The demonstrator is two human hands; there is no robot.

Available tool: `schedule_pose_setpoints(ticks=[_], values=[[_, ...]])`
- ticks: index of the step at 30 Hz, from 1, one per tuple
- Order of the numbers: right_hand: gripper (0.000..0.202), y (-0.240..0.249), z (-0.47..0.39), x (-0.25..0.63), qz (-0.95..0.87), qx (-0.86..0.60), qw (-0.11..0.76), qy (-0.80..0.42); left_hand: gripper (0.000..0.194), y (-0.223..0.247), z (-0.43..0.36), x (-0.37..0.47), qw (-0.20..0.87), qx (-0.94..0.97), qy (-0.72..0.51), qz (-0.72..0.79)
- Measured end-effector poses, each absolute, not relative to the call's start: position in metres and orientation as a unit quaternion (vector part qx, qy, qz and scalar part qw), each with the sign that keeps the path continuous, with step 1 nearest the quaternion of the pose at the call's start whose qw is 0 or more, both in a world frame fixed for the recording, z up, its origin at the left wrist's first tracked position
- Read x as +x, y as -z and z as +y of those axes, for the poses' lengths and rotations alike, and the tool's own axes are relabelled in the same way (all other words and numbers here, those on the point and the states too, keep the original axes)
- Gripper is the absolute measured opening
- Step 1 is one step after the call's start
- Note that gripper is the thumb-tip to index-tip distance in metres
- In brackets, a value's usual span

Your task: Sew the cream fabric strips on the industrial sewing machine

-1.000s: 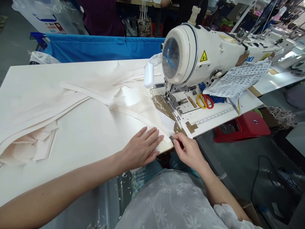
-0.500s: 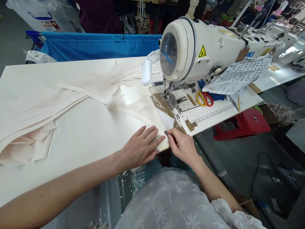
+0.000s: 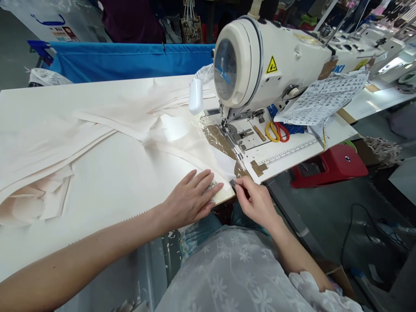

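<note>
One hand lies flat, fingers spread, on pale fabric; the right hand pinches a small dark piece.

1. Small flat dark-grey piece, in the right hand's grip; right hand.
2. Long thin cream-white fabric, left of the grip, unpatterned.
3. Broad flat white tabletop, left of the grip.
4. Rounded white metal sewing machine, beyond the grip: yellow triangular label with black markings, blue lettering.
5. Yellow-and-red-handled scissors, beyond and right.
6. Moulded red plastic stool, far right.
7. Sheer pale-grey garment, bodyward of the grip: white flowers.
</note>
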State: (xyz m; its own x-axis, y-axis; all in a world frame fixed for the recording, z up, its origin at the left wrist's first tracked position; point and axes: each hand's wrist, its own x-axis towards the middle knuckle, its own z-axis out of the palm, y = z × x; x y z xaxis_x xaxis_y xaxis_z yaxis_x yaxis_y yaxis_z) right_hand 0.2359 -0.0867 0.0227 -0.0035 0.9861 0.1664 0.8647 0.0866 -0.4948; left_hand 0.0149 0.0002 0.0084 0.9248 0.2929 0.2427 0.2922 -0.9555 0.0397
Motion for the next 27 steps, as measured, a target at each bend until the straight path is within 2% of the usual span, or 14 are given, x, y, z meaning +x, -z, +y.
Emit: schedule_pose_setpoints(ticks=[18, 27], values=[[0.020, -0.019, -0.088, 0.229, -0.735, -0.647, 0.194, -0.065, 0.043, -0.010, -0.001, 0.016, -0.005, 0.979, -0.136, 0.155], [0.017, -0.022, -0.094, 0.236, -0.674, -0.668, 0.275, -0.152, 0.043, -0.008, 0.001, 0.016, 0.008, 0.980, -0.136, 0.146]])
